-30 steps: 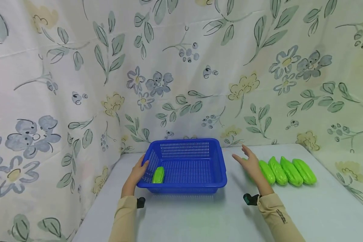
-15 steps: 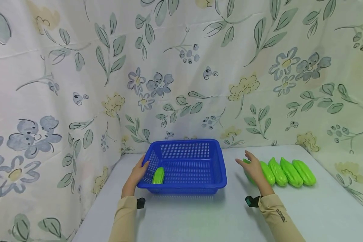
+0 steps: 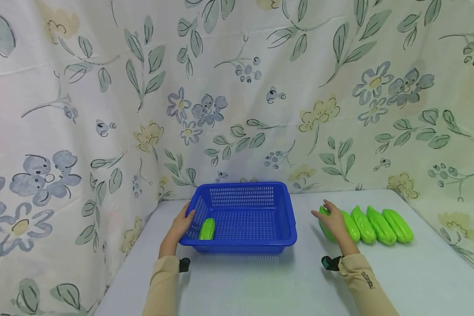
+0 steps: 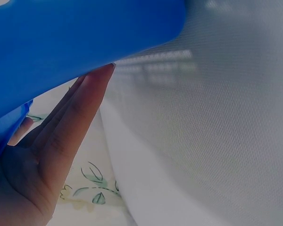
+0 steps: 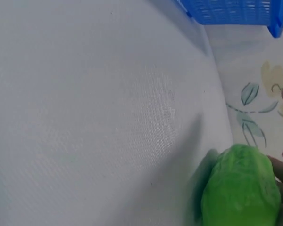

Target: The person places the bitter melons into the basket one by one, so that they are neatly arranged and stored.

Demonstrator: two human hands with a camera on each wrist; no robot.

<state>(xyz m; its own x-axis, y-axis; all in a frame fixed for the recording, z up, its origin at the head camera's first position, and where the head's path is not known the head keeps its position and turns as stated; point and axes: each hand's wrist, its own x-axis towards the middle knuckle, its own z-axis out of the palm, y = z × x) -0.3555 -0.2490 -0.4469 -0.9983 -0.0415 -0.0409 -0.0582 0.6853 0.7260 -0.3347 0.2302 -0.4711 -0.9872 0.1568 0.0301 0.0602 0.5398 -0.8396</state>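
A blue slotted plastic basket (image 3: 241, 242) stands on the table, with one bright green bitter melon (image 3: 207, 229) lying inside at its left. My left hand (image 3: 181, 226) holds the basket's left side, thumb by the rim; in the left wrist view its long fingers (image 4: 80, 117) lie against the blue outside. My right hand (image 3: 333, 224) is over the leftmost melon of a row on the right, thumb and fingers spread. In the right wrist view that bitter melon (image 5: 240, 188) has fingers close along its right side; whether they touch it cannot be told. The hand covers part of it.
Several more green bitter melons (image 3: 365, 226) lie side by side to the right of my right hand. A white table (image 3: 256, 285) carries everything. Floral cloth (image 3: 237, 109) hangs behind the table and along its left side.
My right hand has moved right and slightly down, from left of the row to over the leftmost bitter melon. The left hand and the basket have stayed in place.
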